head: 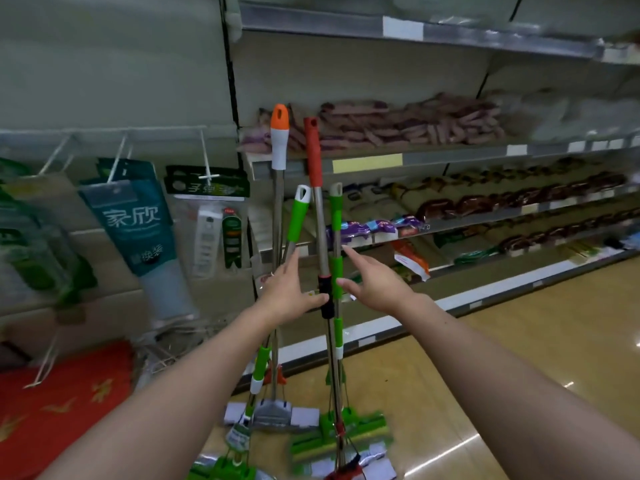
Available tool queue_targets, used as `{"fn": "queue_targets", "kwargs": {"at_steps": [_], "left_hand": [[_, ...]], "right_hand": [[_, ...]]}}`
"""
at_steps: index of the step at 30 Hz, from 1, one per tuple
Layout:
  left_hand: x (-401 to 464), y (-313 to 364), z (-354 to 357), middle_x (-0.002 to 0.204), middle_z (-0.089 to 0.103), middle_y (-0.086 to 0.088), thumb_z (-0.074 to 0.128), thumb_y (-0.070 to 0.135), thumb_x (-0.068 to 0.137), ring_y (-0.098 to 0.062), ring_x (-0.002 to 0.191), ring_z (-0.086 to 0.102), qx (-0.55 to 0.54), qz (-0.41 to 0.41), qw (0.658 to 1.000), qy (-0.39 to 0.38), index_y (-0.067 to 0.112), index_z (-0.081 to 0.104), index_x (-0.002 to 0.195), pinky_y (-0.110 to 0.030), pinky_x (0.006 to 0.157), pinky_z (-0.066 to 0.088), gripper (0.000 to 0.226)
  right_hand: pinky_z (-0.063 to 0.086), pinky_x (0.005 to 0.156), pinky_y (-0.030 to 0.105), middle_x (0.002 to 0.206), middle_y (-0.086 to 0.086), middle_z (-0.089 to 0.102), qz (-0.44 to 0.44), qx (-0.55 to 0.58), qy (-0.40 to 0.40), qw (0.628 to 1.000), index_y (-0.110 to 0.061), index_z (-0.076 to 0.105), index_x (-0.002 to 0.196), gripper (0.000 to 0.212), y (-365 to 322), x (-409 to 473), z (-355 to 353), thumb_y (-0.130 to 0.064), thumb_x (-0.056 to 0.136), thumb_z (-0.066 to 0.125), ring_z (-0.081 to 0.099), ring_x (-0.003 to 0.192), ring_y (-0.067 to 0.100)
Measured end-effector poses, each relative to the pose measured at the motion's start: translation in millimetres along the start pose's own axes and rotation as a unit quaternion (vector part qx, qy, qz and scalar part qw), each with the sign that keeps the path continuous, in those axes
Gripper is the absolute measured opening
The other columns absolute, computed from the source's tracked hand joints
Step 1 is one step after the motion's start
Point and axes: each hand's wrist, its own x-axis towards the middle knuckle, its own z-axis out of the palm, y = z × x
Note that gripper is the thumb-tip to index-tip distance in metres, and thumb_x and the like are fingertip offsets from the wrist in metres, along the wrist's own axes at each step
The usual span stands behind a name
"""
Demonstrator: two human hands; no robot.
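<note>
- The red-handled mop (320, 216) is standing nearly upright in a cluster of mops leaning against the end of the shelf unit (367, 163). Its black collar (327, 296) is sitting between the two hands.
- The left hand (289, 289) is reaching in with fingers straight and spread, holding nothing. Its thumb tip is touching the black collar or lying just beside it; I cannot tell which.
- The right hand (375, 282) is also spreading wide and gripping nothing, its thumb just beside the green-banded mop (336, 216), whose pole is running close alongside the red-handled mop.
- The green-handled mop (298, 216) is tilting across the orange-capped mop (280, 140), crowding the left hand's side.
- Mop heads (341, 434) are resting on the wooden floor (485, 358).
- Hanging packets (135, 223) are dangling from wire hooks on the left, above a red mat (52, 410).
</note>
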Motion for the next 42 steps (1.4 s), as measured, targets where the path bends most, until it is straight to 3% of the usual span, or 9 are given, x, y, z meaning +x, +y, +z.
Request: {"fn": "queue_targets", "kwargs": {"at_steps": [5,13,19,23,28,32,35,38,42], "left_hand": [[9,-13,19,0.155,0.026,-0.005,0.076,0.043,0.073,-0.026,0.139,0.030,-0.064,-0.015,0.998,-0.009,0.027,-0.001,0.150,-0.047,0.111,0.033,0.110],[45,-10,66,0.159,0.012,-0.001,0.075,0.045,0.073,-0.022,0.144,0.016,-0.157,-0.076,0.985,0.006,0.032,-0.005,0.149,-0.049,0.114,0.026,0.111],[111,23,67,0.159,0.010,-0.001,0.073,0.044,0.076,-0.022,0.144,0.017,-0.150,-0.083,0.980,0.098,0.028,-0.006,0.149,-0.049,0.114,0.026,0.109],[153,40,61,0.158,0.014,-0.005,0.072,0.042,0.077,-0.024,0.143,0.019,-0.166,-0.082,0.974,0.132,0.023,-0.008,0.150,-0.048,0.113,0.027,0.109],[182,47,77,0.156,0.017,-0.006,0.072,0.043,0.076,-0.026,0.143,0.019,-0.241,-0.088,0.943,0.214,0.022,0.002,0.150,-0.051,0.113,0.026,0.104],[203,47,68,0.149,0.034,-0.007,0.073,0.025,0.078,-0.024,0.136,0.034,-0.299,-0.076,0.919,0.247,0.016,0.017,0.147,-0.048,0.108,0.037,0.089],[209,46,69,0.142,0.039,-0.009,0.068,0.024,0.082,-0.024,0.129,0.042,-0.275,-0.100,0.922,0.255,0.009,0.024,0.142,-0.041,0.102,0.042,0.076],[208,46,74,0.130,0.047,-0.010,0.063,0.024,0.085,-0.025,0.118,0.049,-0.253,-0.113,0.925,0.259,0.008,0.037,0.131,-0.039,0.092,0.046,0.055],[206,43,66,0.097,0.064,-0.004,0.060,0.027,0.087,-0.022,0.090,0.062,-0.268,-0.145,0.910,0.281,0.014,0.053,0.101,-0.032,0.071,0.047,0.020]], "right_hand": [[0.036,0.103,0.041,0.154,0.004,0.030,0.060,0.177,0.042,0.982,-0.032,0.003,0.150,0.088,3,29,11,-0.051,0.086,0.060,0.035,0.137,0.027],[0.034,0.106,0.040,0.154,0.007,0.029,0.037,0.197,-0.009,0.980,-0.029,0.002,0.151,0.086,12,100,10,-0.054,0.088,0.054,0.033,0.138,0.028],[0.039,0.085,0.030,0.139,0.016,0.049,-0.033,0.160,-0.030,0.986,-0.028,0.002,0.151,0.080,29,162,-14,-0.055,0.091,0.046,0.050,0.122,0.029],[0.034,0.089,0.026,0.147,0.013,0.040,-0.066,0.201,-0.011,0.977,-0.027,0.004,0.151,0.080,25,199,-34,-0.054,0.091,0.048,0.041,0.132,0.029],[0.038,0.087,0.025,0.132,0.008,0.054,-0.085,0.296,-0.009,0.951,-0.028,0.011,0.151,0.076,12,227,-36,-0.056,0.090,0.048,0.054,0.118,0.025],[0.042,0.096,0.033,0.125,0.002,0.053,-0.085,0.379,-0.018,0.921,-0.030,0.015,0.147,0.074,2,236,-25,-0.059,0.088,0.048,0.053,0.113,0.022],[0.040,0.084,0.026,0.113,-0.006,0.053,-0.080,0.425,-0.025,0.901,-0.027,0.026,0.141,0.067,3,235,-23,-0.062,0.088,0.044,0.053,0.103,0.014],[0.042,0.068,0.022,0.097,-0.007,0.059,-0.079,0.429,-0.026,0.900,-0.024,0.048,0.118,0.052,4,231,-22,-0.066,0.088,0.038,0.058,0.087,0.009],[0.053,0.082,0.038,0.080,0.004,0.065,-0.063,0.484,-0.050,0.872,-0.018,0.055,0.095,0.052,-1,227,-23,-0.064,0.091,0.033,0.064,0.078,0.019]]}}
